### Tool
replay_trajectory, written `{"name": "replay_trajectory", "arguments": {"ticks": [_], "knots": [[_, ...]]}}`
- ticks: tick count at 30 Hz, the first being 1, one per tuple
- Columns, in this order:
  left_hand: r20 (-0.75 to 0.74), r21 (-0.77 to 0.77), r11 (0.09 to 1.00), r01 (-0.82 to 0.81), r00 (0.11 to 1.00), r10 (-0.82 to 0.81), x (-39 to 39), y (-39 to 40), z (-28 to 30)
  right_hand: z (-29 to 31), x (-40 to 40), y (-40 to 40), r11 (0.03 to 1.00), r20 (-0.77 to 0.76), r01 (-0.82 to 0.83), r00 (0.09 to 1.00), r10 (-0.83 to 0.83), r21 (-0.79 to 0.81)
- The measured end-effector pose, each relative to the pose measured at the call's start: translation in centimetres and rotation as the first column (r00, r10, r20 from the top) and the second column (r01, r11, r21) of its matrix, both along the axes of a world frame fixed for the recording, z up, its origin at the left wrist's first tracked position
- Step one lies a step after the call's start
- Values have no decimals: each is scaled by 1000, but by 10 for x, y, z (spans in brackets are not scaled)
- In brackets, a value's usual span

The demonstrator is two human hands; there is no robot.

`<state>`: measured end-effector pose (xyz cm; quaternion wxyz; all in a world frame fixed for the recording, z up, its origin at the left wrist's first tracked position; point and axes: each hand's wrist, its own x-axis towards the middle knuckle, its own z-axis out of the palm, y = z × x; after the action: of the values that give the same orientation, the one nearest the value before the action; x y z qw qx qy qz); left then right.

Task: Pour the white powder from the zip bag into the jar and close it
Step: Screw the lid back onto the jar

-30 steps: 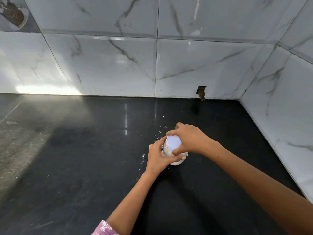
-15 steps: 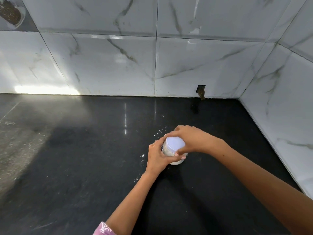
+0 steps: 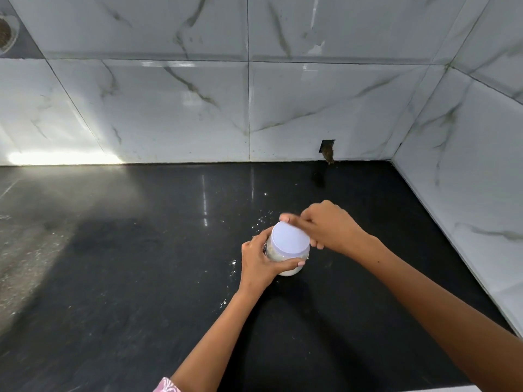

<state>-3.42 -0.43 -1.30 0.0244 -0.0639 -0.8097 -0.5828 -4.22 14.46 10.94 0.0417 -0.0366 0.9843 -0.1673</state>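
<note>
Small clear plastic jar of white powder, upright on the glossy black stone counter, is gripped round its body by the left hand. Round pale-lilac lid is seated; the right hand, clasping it a second ago, is shifted beside it, fingers curled at the rim, re-gripping mid-twist. Closing is judged nearly done.

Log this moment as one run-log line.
stage: closing jar | left hand: grips jar | right hand: fingers at lid rim | lid: on jar
</note>
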Motion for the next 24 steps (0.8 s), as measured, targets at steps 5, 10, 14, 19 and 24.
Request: {"name": "replay_trajectory", "arguments": {"ticks": [5,10,14,19,24], "knots": [[31,-16,1000,-23,999,23,1,1,0,-3,1,5,976,96,-212,974,207,49],[34,-17,999,-43,998,43,3,4,0,-20,6,0,981,107,-189,975,193,-49],[-20,-38,994,-104,994,103,6,10,3,-32,16,-15,973,-97,29,995,-7,229],[-95,-51,989,-136,987,131,5,13,2,-39,24,-21,952,-230,129,971,-64,277],[-142,-14,979,-204,969,200,7,24,4,-44,21,-29,939,-234,223,958,-162,263]]}}
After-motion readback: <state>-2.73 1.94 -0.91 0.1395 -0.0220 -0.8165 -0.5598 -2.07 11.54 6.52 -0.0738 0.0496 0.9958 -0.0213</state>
